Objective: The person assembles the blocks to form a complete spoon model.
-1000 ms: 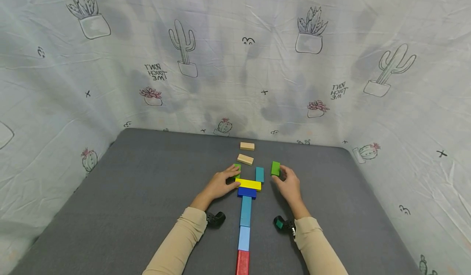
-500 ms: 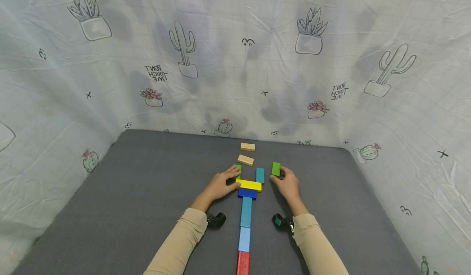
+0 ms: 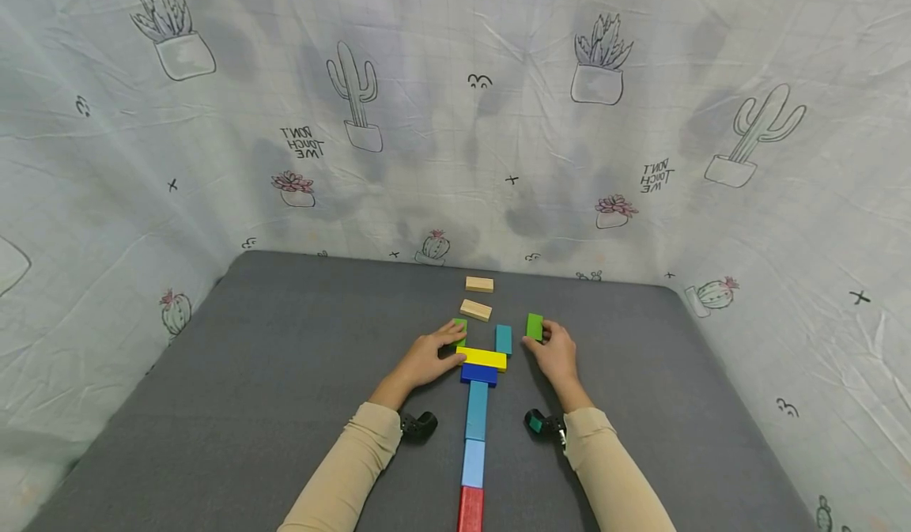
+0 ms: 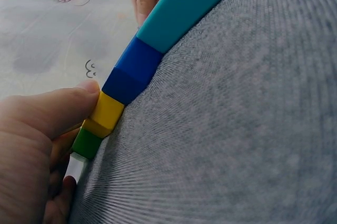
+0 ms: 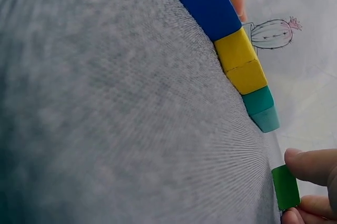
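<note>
The right green block (image 3: 534, 326), pinched by the right hand (image 3: 557, 356), is near a teal block (image 3: 504, 340). The left hand (image 3: 425, 356) grips the left green block (image 4: 87, 144), thumb touching the yellow block (image 3: 485, 359). A blue block (image 3: 479, 375) adjoins it on the table (image 3: 320, 342).

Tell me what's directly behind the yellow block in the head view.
A green block at its left end and a teal block at its right; farther back, two wooden blocks. The left hand covers part of the green block.
</note>
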A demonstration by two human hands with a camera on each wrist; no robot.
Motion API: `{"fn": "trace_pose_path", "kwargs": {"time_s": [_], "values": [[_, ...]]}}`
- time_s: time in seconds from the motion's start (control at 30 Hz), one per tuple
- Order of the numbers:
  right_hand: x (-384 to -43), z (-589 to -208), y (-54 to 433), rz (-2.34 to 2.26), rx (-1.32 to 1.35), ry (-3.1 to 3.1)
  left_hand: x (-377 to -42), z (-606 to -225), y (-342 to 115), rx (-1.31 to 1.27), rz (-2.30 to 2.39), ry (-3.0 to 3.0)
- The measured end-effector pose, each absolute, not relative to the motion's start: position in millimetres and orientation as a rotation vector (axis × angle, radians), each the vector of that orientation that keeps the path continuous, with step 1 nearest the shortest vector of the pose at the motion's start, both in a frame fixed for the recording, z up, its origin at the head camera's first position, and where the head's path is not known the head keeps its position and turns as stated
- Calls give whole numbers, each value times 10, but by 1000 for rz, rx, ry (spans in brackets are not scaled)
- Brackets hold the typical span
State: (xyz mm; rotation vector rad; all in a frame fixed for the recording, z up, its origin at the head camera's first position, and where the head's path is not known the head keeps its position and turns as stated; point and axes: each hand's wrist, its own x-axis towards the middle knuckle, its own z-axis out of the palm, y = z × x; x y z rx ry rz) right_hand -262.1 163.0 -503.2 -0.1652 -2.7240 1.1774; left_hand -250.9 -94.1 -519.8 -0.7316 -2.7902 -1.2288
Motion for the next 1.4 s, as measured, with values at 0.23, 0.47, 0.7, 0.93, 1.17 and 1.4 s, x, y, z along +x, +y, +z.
{"fn": "trace_pose_path", "kwargs": {"time_s": [0.23,0.47,0.7,0.93,1.17,1.4], "values": [[-2633,-5040,1617,1155,-178,-2716,-2505,-5197,-944,-744,-1216,-2785],[-2635,-5030,1616,1110,-157,-2709,-2511,-5208,-946,-747,-1213,-2781],[-2643,-5006,1608,1117,-155,-2708,-2513,-5196,-951,-753,-1221,-2782],[-2646,-5003,1614,1090,-150,-2718,-2510,-5198,-948,-748,-1223,-2780],[-2642,-5009,1630,1099,-167,-2722,-2519,-5204,-937,-738,-1217,-2789],[-2636,-4996,1629,1086,-150,-2724,-2513,-5196,-936,-731,-1221,-2796]]}}
